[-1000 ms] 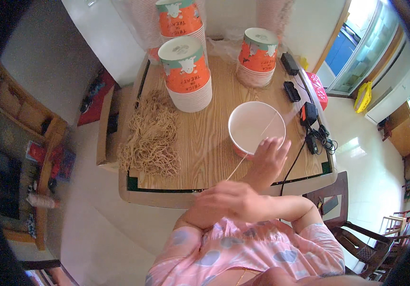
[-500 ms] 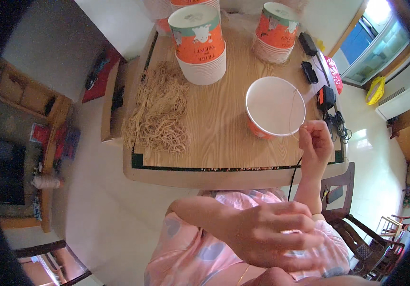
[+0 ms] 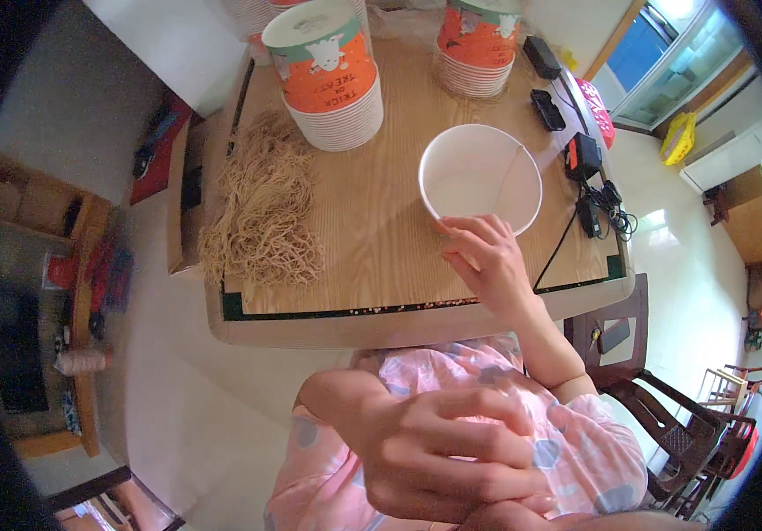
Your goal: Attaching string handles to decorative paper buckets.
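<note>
Bucket (image 3: 469, 181), right hand (image 3: 487, 252) at near rim (image 3: 430, 209), left hand (image 3: 452, 451) curled, grips unclear, tabletop (image 3: 385, 195) stretching left to twine (image 3: 266, 212)

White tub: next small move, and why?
I'd probably have the right hand steady the near rim of the white tub: its fingertips are at that rim, a thin cord shows inside toward the far right, and the left hand is well away from the tub.
</note>
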Motion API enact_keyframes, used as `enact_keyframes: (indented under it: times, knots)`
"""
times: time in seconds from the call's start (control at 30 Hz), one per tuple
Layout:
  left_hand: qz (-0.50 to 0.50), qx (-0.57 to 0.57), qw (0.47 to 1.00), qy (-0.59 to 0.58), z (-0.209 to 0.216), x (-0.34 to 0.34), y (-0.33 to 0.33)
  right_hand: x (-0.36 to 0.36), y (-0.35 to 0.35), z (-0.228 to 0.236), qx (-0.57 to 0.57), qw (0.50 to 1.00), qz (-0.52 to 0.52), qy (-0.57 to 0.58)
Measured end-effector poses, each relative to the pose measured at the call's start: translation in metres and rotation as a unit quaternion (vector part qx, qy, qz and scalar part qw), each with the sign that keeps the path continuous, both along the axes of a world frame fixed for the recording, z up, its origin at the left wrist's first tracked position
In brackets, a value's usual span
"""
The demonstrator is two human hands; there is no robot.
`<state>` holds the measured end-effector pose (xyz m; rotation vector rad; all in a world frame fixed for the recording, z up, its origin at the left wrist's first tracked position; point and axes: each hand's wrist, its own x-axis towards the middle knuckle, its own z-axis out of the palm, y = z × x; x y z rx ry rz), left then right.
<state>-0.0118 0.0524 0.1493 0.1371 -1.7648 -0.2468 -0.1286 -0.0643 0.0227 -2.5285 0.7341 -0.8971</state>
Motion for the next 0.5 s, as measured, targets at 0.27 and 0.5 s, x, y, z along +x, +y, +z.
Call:
enact_keyframes:
  times: [0.27,0.5]
  knots:
    - [0.126,0.205,0.970,0.041,-0.068,0.024,0.011,-0.029,-0.030,0.004,0.047,0.995,0.079,-0.035]
    - [0.396,0.270,0.873,-0.089,-0.148,0.041,-0.031,-0.040,-0.054,0.026,0.036,0.992,0.120,-0.002]
